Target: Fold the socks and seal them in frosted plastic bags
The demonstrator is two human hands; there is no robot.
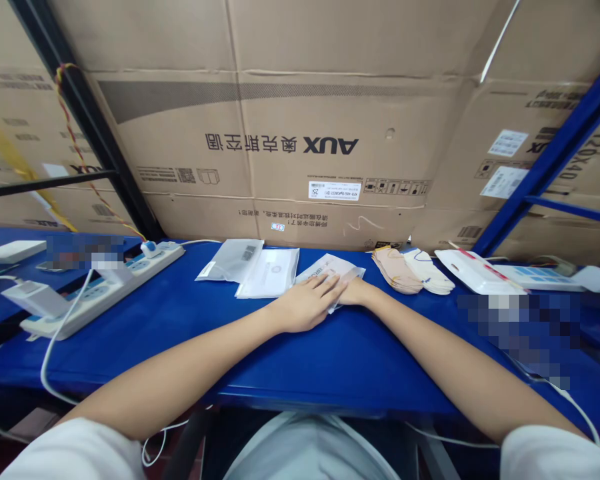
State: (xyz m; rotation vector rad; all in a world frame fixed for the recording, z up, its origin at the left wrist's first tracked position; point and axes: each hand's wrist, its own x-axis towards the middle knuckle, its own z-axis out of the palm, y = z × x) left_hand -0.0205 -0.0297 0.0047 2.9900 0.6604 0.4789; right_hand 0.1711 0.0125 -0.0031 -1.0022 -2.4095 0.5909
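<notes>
The 2 bare hands meet at a translucent packet with printed lettering, [325, 265] located at the middle of the blue worktop [220, 353]. The packet lies at an angle, its far part exposed and its near part covered by the hands.

Left hand [307, 303]: palm down, fingers extended and laid over the near left part of the packet. The hand is flat and not closed around anything. Its fingertips reach across to the right hand and overlap it in this view.

Right hand [354, 292]: positioned at the near right edge of the packet. Its fingers are mostly hidden behind the left hand; how far they are closed, and whether they grip the packet, cannot be told.

Left of the packet, 2 further pouches lie side by side: a white pouch [271, 273], nearest the packet, and a grey pouch [233, 260] beyond it. Right of the packet, a stack of beige flat pieces [396, 270] lies beside a stack of white flat pieces [430, 272]. Farther right is a shallow white container [480, 272].

A white power strip [125, 280] runs obliquely along the left side of the worktop. Behind the worktop stands a cardboard panel [330, 40] with inverted "AUX" printing and a white label [335, 191] low on its face.
</notes>
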